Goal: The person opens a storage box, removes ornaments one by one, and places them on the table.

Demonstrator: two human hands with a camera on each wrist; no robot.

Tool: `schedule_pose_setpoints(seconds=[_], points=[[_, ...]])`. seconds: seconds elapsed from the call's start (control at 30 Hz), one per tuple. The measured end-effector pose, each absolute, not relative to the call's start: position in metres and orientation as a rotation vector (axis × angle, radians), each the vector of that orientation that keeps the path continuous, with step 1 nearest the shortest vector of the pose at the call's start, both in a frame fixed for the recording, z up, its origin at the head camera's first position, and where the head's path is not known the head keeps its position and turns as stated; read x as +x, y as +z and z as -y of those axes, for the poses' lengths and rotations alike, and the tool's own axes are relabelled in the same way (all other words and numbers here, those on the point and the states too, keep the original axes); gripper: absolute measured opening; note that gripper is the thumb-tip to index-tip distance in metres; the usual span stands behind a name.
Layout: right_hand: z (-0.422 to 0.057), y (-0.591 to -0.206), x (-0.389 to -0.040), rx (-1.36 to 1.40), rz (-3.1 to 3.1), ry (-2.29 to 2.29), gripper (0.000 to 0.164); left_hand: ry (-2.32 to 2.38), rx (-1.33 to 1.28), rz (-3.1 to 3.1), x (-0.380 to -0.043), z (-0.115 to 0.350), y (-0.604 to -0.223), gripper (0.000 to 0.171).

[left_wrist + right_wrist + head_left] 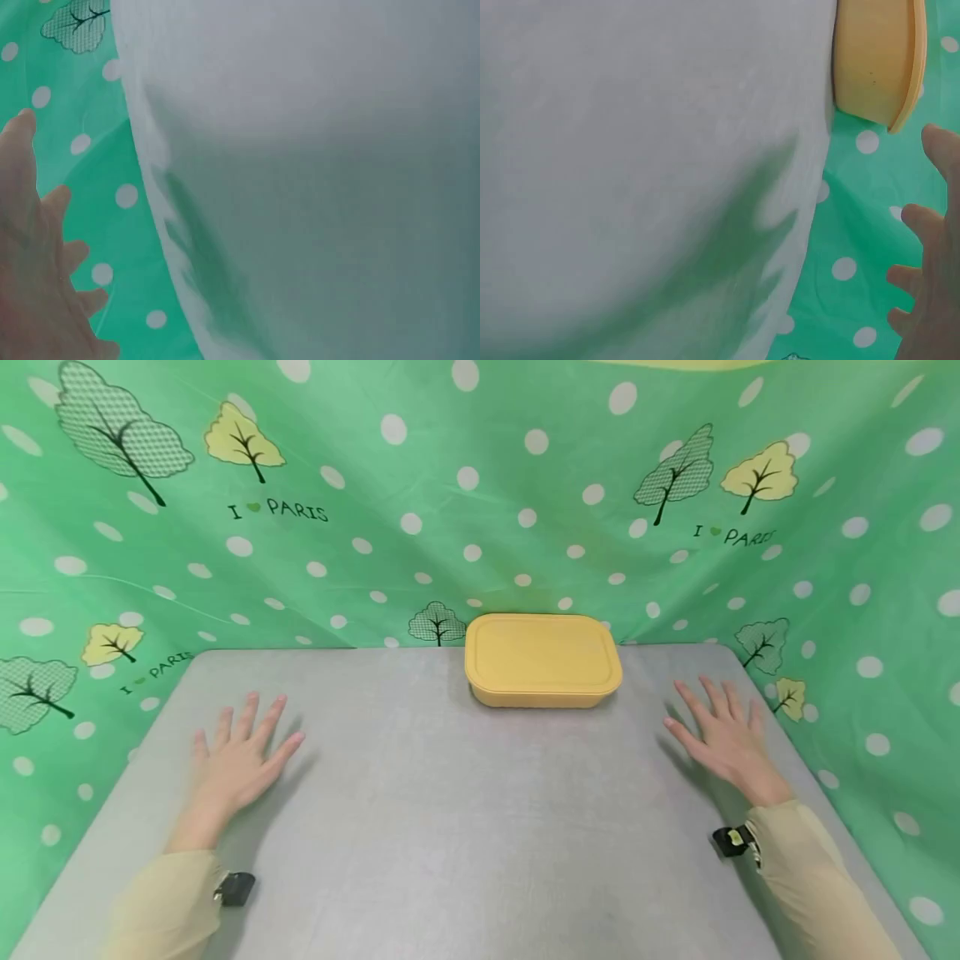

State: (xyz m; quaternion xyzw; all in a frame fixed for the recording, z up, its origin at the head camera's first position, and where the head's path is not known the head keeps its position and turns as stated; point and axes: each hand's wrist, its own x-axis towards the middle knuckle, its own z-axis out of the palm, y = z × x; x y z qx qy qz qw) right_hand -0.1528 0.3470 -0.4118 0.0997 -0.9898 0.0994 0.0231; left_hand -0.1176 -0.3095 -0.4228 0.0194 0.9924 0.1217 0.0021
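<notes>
Green polka-dot fabric (525, 485) borders the far and side edges of the grey surface (450, 827). Yellow lidded container (543, 656): at far edge, right of centre. Left hand (236, 768): fingers spread, holding nothing, over left edge region. Right hand (723, 739): likewise spread, holding nothing, near right edge, closer to container.

Yellow box (543, 656); white-dotted green cloth (498, 497)

A curtained booth — dotted green cloth (480, 514) behind and beside a table (465, 818).
</notes>
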Motion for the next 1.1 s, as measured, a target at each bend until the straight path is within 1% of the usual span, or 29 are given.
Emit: schedule_pose_setpoints(seconds=[0.3,0.5,0.77,1.1], points=[[-0.329,-0.416,-0.171,0.445,2.972,0.443,0.062,0.415,0.147,-3.11,-0.144,0.273,-0.422,0.076],[-0.314,-0.419,-0.183,0.498,2.866,0.561,0.058,0.582,0.203,-3.092,-0.165,0.239,-0.421,0.075],[-0.294,-0.42,-0.2,0.47,2.85,0.826,0.058,0.856,0.322,-3.044,-0.188,0.192,-0.425,0.071],[-0.275,-0.422,-0.218,0.414,2.805,1.013,0.055,1.126,0.397,-2.903,-0.21,0.141,-0.421,0.064]])
